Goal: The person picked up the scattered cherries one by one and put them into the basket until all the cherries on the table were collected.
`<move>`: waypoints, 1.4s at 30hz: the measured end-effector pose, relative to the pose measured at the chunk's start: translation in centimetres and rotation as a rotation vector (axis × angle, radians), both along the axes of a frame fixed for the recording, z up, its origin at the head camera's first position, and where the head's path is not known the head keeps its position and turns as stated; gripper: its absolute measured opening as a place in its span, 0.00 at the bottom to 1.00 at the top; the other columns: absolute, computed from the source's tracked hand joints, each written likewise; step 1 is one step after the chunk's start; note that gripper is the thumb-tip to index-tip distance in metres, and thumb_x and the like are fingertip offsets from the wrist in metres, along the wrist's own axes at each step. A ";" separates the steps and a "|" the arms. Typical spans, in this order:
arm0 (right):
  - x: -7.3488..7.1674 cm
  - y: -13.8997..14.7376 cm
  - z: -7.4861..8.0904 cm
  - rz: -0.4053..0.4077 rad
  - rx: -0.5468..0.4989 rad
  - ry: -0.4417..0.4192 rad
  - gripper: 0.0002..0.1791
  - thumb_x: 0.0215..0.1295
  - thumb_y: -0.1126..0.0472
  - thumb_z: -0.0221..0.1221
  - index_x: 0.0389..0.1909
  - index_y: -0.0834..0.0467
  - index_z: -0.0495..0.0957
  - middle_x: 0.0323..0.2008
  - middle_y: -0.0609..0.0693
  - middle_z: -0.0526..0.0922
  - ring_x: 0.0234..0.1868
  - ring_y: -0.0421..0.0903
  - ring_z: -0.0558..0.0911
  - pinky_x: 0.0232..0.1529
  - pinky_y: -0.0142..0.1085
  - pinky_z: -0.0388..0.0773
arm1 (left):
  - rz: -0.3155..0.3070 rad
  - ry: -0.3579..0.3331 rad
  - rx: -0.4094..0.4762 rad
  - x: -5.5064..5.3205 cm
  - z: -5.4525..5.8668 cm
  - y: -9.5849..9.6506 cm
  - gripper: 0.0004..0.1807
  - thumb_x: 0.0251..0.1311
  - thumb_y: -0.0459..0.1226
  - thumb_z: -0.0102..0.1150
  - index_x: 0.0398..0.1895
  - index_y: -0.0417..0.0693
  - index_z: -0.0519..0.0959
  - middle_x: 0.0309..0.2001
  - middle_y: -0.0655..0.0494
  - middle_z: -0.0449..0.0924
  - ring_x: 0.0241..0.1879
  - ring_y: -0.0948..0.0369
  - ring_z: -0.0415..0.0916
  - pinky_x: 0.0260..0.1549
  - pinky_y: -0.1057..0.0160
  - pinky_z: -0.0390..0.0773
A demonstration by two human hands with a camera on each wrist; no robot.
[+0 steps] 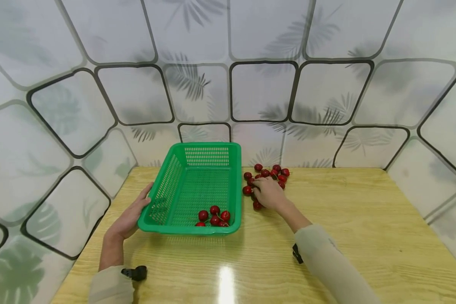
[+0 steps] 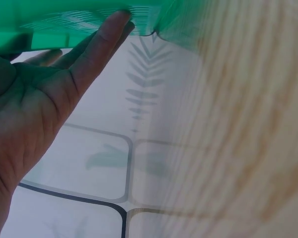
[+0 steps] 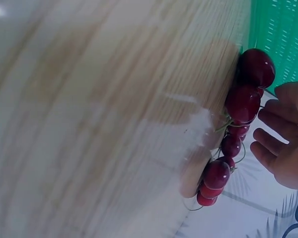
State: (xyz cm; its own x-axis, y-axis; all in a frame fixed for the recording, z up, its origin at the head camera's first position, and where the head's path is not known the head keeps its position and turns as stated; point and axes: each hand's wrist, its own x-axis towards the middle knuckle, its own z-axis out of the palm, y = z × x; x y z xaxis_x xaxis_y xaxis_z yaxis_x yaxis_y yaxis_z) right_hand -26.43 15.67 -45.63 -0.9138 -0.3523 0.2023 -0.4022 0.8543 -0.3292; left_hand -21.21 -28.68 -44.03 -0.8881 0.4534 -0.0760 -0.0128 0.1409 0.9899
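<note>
A green plastic basket [image 1: 234, 185] with slotted walls stands left of centre on the table. Several red cherries [image 1: 214, 220] lie in its near right corner. My left hand [image 1: 131, 215] rests against the basket's left side, its fingers extended along the outer wall beneath the rim in the left wrist view. Right of the basket lies a loose heap of cherries [image 1: 274, 173], some with green stems. Over the heap's near part is my right hand [image 1: 270, 193], fingers slightly bent and apart. The right wrist view shows it beside the cherries [image 3: 243, 104], with nothing visibly held.
The light wooden table [image 1: 349, 219] extends to the right and toward the front. A patterned wall covering [image 1: 197, 93] rises behind the table and along both sides. Dark wrist bands [image 1: 137, 273] show at both sleeves.
</note>
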 end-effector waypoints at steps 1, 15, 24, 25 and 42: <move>0.0 0.1 0.0 -0.004 -0.019 0.009 0.17 0.70 0.65 0.55 0.55 0.69 0.80 0.56 0.63 0.81 0.58 0.64 0.76 0.60 0.54 0.72 | -0.001 0.000 0.002 0.0 0.0 0.0 0.36 0.81 0.49 0.27 0.79 0.54 0.23 0.78 0.43 0.18 0.46 0.65 0.77 0.45 0.68 0.77; -0.5 1.1 0.8 -0.169 -0.459 0.136 0.10 0.64 0.70 0.59 0.42 0.68 0.86 0.41 0.60 0.87 0.38 0.53 0.82 0.41 0.47 0.78 | -0.005 -0.005 0.008 0.0 -0.1 0.0 0.36 0.81 0.49 0.27 0.79 0.55 0.23 0.78 0.44 0.18 0.44 0.65 0.78 0.45 0.67 0.77; -0.1 1.7 1.8 -0.220 -0.610 0.076 0.10 0.64 0.67 0.59 0.43 0.66 0.86 0.39 0.60 0.86 0.40 0.55 0.82 0.41 0.45 0.78 | -0.004 -0.013 0.014 -0.2 -0.2 -0.1 0.36 0.81 0.49 0.27 0.79 0.56 0.23 0.78 0.44 0.18 0.42 0.65 0.78 0.44 0.67 0.77; -0.1 1.7 1.9 -0.220 -0.632 0.061 0.10 0.65 0.67 0.60 0.43 0.66 0.86 0.39 0.60 0.86 0.40 0.55 0.83 0.40 0.43 0.78 | -0.005 -0.012 0.015 -0.2 -0.2 -0.1 0.36 0.81 0.49 0.27 0.79 0.56 0.23 0.78 0.43 0.18 0.42 0.65 0.78 0.44 0.67 0.78; 0.0 2.4 2.7 -0.255 -0.747 -0.101 0.11 0.65 0.65 0.61 0.44 0.68 0.82 0.38 0.59 0.84 0.39 0.51 0.81 0.40 0.38 0.76 | -0.001 -0.017 0.025 -0.2 -0.3 -0.1 0.36 0.81 0.49 0.28 0.79 0.57 0.24 0.78 0.42 0.21 0.41 0.65 0.79 0.44 0.67 0.78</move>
State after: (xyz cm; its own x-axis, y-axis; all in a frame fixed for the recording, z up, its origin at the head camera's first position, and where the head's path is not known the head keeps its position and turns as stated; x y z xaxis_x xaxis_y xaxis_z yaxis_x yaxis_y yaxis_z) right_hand -26.47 18.06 -42.97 -0.9745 0.0666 0.2143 -0.1615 0.4546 -0.8759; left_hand -21.43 -28.77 -44.33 -0.8861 0.4566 -0.0799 -0.0296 0.1164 0.9928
